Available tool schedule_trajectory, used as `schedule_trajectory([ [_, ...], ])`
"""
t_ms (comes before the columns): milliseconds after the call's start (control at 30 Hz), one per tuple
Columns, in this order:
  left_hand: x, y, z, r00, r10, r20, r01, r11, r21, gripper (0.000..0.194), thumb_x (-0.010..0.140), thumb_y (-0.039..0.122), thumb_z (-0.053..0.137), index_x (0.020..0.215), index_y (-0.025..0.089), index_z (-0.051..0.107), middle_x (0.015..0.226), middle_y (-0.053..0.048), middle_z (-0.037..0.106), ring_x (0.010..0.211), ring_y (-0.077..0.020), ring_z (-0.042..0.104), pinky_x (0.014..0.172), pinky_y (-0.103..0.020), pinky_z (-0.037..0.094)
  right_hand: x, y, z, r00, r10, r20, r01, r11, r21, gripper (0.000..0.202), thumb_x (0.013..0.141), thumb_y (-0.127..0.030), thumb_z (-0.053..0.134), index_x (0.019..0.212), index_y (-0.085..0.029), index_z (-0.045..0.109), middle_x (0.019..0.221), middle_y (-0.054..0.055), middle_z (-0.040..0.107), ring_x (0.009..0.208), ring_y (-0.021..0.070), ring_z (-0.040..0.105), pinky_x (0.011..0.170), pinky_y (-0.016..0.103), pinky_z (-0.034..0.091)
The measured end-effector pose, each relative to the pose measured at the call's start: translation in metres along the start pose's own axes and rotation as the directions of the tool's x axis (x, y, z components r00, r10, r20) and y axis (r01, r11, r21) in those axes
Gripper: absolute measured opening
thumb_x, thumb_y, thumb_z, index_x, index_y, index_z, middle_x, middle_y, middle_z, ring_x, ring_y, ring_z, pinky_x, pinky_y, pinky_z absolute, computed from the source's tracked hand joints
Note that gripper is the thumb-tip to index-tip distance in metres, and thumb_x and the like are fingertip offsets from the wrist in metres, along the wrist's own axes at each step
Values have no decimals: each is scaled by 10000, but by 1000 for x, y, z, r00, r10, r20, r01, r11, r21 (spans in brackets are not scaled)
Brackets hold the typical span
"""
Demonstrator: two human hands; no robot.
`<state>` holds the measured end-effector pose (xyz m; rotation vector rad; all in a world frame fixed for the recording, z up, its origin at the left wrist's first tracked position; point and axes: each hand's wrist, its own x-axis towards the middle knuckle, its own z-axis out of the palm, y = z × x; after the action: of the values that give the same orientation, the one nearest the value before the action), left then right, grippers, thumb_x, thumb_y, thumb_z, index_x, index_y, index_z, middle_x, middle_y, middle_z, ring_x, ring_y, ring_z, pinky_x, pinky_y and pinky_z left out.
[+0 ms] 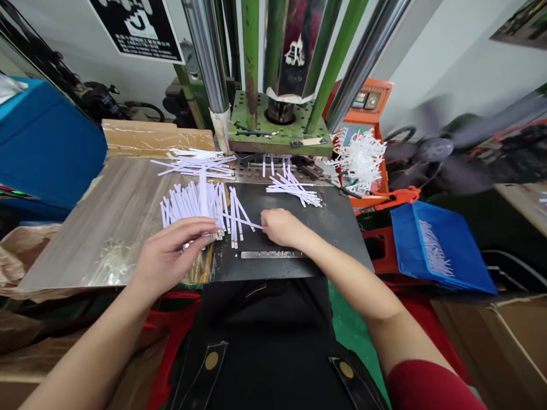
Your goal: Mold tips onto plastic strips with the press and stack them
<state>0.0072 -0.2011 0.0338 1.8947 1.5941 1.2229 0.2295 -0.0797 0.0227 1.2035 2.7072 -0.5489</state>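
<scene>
Thin white strips with small metal ends lie in a fanned pile (183, 202) on the worktop. At the near edge of this pile my left hand (171, 247) is closed, thumb and fingers around the strips' ends; a taller strip stands up just beyond its fingertips. My right hand (280, 226) is in a fist, with the end of a single white strip (252, 225) in its fingers, the strip slanting back toward the pile. A slotted metal bar (271, 255) lies flat on the dark plate (337, 228), just below my right hand.
A green press (280, 145) stands behind the plate, with a small crossed heap of strips (293, 188) in front. More strips (196, 162) lie at the back left. White scraps (363, 159) fill an orange container. A blue bin (461, 250) and spinning fan (436, 149) are at right.
</scene>
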Motion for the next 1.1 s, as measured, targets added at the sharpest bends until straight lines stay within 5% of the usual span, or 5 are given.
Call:
schedule_trajectory([
  [133, -23, -10, -8, 937, -296, -186, 241, 933, -269, 609, 807, 269, 729, 1327, 519, 536, 1502, 140, 420, 877, -129, 694, 934, -366, 594, -56, 39, -6, 989, 52, -136, -52, 999, 3, 144, 858, -24, 593, 903, -149, 647, 892, 107, 651, 812, 245, 633, 691, 313, 448],
  [233, -23, -10, 4, 921, -369, -126, 282, 853, -439, 281, 794, 253, 751, 1036, 396, 738, 1266, 116, 632, 846, -127, 687, 921, -393, 598, -87, 51, 4, 949, 59, -309, 45, 947, 318, 123, 873, -83, 608, 800, -180, 622, 791, 34, 633, 745, 190, 618, 683, 279, 448],
  [400, -4, 9, 61, 972, -156, 176, 205, 930, -305, 78, 837, 254, 690, 829, 245, 767, 860, 0, 747, 828, -178, 713, 799, -326, 607, -99, 40, 34, 890, 83, -447, 205, 804, 559, 92, 889, -142, 602, 816, -198, 604, 788, -1, 673, 730, 166, 638, 678, 262, 467],
  [700, 5, 9, 98, 935, 172, 310, -150, 984, -94, 186, 921, 210, 580, 971, 198, 759, 946, -28, 769, 839, -135, 733, 781, -188, 573, -101, 30, 58, 758, -284, -587, 408, 909, 88, 244, 1002, -122, 385, 893, -145, 602, 876, 124, 673, 889, 245, 630, 807, 371, 528],
  [1100, -3, 10, 100, 854, 409, 322, -469, 873, 135, 279, 939, 85, 459, 1050, 166, 703, 1001, -54, 740, 893, -158, 726, 807, -257, 601, -18, 36, -7, 960, -143, -240, 210, 936, 283, 74, 903, -110, 663, 966, -139, 687, 936, 53, 706, 920, 193, 659, 861, 293, 490],
])
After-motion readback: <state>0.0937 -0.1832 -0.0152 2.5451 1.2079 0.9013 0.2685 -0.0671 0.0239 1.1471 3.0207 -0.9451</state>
